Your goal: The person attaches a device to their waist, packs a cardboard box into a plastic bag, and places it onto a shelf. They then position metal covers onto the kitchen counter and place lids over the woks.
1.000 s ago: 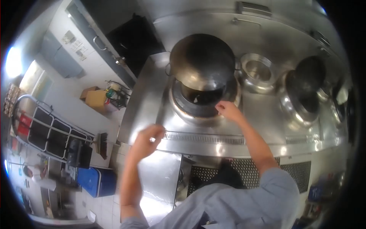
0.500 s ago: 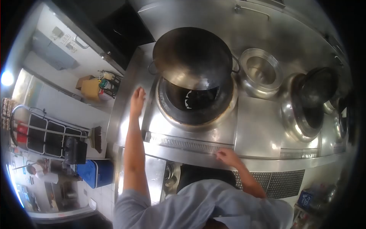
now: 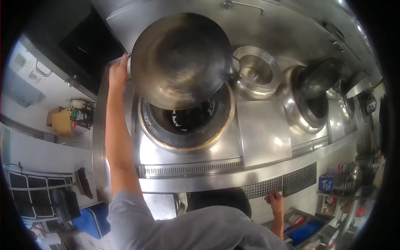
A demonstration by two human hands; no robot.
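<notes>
My left hand (image 3: 119, 73) is closed around the left loop handle of a big dark wok (image 3: 181, 62). The wok is tilted up on the burner ring (image 3: 187, 141), its rounded underside facing me, and the burner's dark opening shows below it. Low on the right, past the front edge of the steel stove (image 3: 187, 183), hangs my right hand (image 3: 275, 200). Its fingers are curled, and whatever they hold, if anything, is too small to make out.
Right of the wok is a steel pot (image 3: 256, 73) set in the counter. Farther right, another dark wok (image 3: 321, 79) leans on a second burner ring (image 3: 306, 100). A blue cooler (image 3: 91, 221) stands on the floor at lower left; shelves with goods are at lower right.
My left hand has moved up and taken hold of the wok's left handle. My right hand has left the stove's front edge and moved down and right. The camera view has shifted right.
</notes>
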